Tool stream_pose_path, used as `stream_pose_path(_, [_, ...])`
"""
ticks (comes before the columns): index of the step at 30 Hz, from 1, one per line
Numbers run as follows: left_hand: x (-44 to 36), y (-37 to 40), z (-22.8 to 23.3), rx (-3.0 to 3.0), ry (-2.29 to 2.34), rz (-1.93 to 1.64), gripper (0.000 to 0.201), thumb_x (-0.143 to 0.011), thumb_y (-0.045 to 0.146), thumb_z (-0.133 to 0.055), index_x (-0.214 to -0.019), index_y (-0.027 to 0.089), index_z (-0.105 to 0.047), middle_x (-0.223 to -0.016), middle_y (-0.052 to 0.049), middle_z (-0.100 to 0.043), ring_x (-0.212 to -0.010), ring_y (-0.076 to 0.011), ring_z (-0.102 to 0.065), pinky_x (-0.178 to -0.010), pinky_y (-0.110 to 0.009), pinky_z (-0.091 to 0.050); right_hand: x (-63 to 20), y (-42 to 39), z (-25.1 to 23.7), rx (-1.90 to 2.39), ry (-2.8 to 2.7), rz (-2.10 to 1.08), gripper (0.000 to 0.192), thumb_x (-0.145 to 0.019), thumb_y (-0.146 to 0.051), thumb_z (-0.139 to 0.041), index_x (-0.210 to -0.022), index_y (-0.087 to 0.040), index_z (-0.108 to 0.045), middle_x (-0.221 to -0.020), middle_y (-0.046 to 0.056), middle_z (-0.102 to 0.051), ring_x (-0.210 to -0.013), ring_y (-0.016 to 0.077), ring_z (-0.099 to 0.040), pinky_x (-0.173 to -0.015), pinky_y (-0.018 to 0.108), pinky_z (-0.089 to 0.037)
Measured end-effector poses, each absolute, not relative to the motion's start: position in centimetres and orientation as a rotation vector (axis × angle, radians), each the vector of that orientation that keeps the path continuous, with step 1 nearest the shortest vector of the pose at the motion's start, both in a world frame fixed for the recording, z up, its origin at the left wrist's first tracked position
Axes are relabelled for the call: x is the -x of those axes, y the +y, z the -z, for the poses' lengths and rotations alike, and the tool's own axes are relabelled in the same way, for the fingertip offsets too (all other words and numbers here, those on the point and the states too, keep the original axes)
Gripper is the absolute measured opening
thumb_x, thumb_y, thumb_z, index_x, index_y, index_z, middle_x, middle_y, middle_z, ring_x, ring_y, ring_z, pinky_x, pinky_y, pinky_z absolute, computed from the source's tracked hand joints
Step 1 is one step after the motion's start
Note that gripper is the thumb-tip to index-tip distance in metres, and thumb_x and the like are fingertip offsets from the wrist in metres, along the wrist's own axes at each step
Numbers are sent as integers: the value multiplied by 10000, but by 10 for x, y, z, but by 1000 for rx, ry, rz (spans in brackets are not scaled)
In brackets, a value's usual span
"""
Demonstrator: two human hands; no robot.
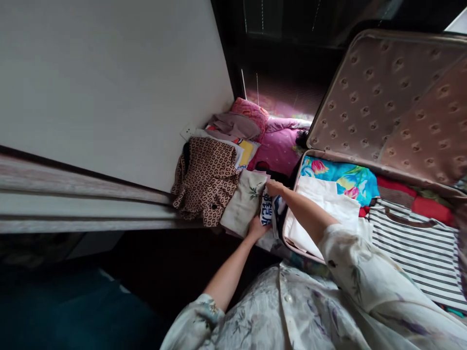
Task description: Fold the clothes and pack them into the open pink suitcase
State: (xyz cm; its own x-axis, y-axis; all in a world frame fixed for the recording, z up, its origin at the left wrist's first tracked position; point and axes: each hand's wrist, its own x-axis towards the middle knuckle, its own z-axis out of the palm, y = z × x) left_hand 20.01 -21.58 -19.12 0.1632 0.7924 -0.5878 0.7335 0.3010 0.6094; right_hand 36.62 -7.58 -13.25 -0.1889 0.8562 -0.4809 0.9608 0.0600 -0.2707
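My left hand (258, 228) is closed on the near end of a folded white cloth with blue lettering (266, 208). At its far end my right hand (275, 188) grips the same cloth, fingers bent over the edge. Beneath and to the left lies a pale folded garment with a green leaf print (245, 197). A brown patterned garment with a dark button (209, 180) is heaped further left. Just right of my hands stands an open suitcase (303, 252), with a folded white garment (321, 194) inside. My fingertips are partly hidden by the cloth.
The suitcase lid (386, 97) leans back, upright. Inside are a blue floral cloth (359, 177) and a striped garment (412, 248). Pink bedding (279, 148) and a pink quilted pillow (251, 114) lie behind. A white wall (109, 87) bounds the left side.
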Motion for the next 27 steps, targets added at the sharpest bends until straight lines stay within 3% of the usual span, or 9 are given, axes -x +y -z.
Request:
stream_pose_path(3, [-189, -214, 190, -1451, 1588, -103, 554, -742, 276, -859, -1242, 179, -642, -1146, -136, -755, -1076, -279, -727, -867, -346, -558, -374, -62, 139, -1755, 2110, 833, 337, -977, -382, -650, -1238, -169, -643, -1225, 85, -663, -1044, 206, -664, -906, 411, -577])
stream_pose_path(6, [-184, -217, 191, -1510, 1677, -133, 601, -845, 300, -774, -1379, 168, -534, -1181, -166, -737, -1097, -285, -721, -892, -366, -556, -382, -62, 134, -1840, 2113, 725, 359, -952, -232, -634, -1296, -132, -613, -1219, 162, -676, -1118, 276, -645, -989, 467, -489])
stream_pose_path(9, [-186, -223, 195, -1640, 1660, -92, 735, -916, 304, -682, -1547, 169, -332, -1284, -201, -693, -1161, -296, -699, -934, -382, -550, -383, -73, 122, -1970, 2121, 588, 448, -941, -106, -496, -1385, -71, -540, -1274, 257, -632, -1214, 352, -578, -1041, 524, -379])
stream_pose_path(12, [-186, -230, 195, -1737, 1628, -75, 758, -950, 302, -611, -1594, 166, -234, -1363, -221, -641, -1184, -309, -686, -948, -401, -553, -391, -91, 106, -2015, 2192, 513, 506, -956, -97, -392, -1453, -120, -484, -1335, 236, -596, -1235, 336, -536, -1035, 475, -357])
stream_pose_path(16, [-175, -238, 176, -1916, 1651, -171, 697, -928, 286, -606, -1554, 169, -323, -1361, -214, -614, -1212, -329, -653, -1000, -443, -537, -441, -147, 92, -2185, 2311, 383, 494, -978, -180, -397, -1467, -178, -468, -1357, 190, -589, -1214, 308, -528, -1018, 423, -384])
stream_pose_path(19, [-174, -243, 150, -2089, 1635, -315, 525, -928, 267, -584, -1437, 175, -488, -1353, -201, -595, -1265, -344, -590, -1086, -501, -477, -501, -219, 100, -2469, 2139, 312, 466, -967, -266, -459, -1415, -147, -511, -1391, 213, -568, -1243, 336, -520, -1022, 437, -412])
stream_pose_path(22, [-196, -246, 123, -2260, 1407, -402, 356, -957, 249, -533, -1302, 201, -607, -1372, -164, -587, -1285, -307, -564, -1132, -468, -444, -549, -296, 121, -2544, 2010, 327, 471, -936, -314, -503, -1376, -152, -546, -1343, 226, -600, -1193, 365, -554, -971, 477, -453])
stream_pose_path(27, [-284, -232, 111, -2549, 843, -219, 432, -947, 165, -509, -1371, 151, -587, -1449, -183, -565, -1389, -287, -495, -1191, -441, -379, -564, -355, 143, -2314, 2120, 288, 607, -819, -138, -526, -1425, -176, -523, -1530, 213, -477, -1353, 364, -468, -1021, 494, -423])
